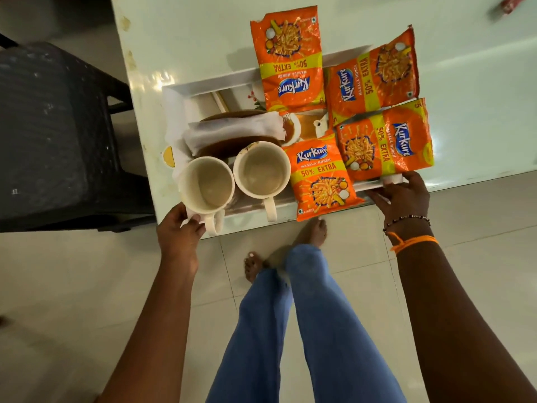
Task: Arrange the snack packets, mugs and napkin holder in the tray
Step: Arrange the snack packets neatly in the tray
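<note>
Both hands (181, 228) (402, 196) gripped the tray (203, 82); the packets (319, 175) overhanging its rim risked sliding off if tilted.

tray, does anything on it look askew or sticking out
Yes. The far orange snack packet overhangs the white rectangular tray's far rim onto the table, and the near orange packet pokes past the front rim. The four packets lie at mixed angles.

Glossy foil-like snack packets (319, 175), smooth glazed mugs (261, 170), perhaps ceramic; glossy table (479, 82).
</note>
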The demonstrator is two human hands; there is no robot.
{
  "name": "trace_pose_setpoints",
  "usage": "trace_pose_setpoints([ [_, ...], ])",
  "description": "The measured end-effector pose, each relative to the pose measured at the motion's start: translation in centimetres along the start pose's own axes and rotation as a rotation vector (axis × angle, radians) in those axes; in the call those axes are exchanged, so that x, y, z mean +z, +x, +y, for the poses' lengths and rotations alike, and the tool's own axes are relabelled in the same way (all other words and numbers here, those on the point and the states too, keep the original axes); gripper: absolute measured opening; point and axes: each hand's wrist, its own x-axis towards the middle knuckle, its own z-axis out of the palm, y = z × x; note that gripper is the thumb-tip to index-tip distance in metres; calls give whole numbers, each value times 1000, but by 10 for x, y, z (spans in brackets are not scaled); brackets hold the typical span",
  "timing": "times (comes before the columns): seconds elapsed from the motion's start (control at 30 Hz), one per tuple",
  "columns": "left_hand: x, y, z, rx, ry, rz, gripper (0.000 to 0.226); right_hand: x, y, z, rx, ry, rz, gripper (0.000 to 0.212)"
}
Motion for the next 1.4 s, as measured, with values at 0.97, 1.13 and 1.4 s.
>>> trace_pose_setpoints([
  [0.97,239,17,110,74,-76,35,34,-22,211,-169,-70,17,-114,35],
  [1.13,240,26,114,53,-38,48,29,-19,214,-167,-63,8,-136,37],
  [1.4,236,18,118,-15,-34,-107,40,-22,205,-163,-109,-37,-75,33],
])
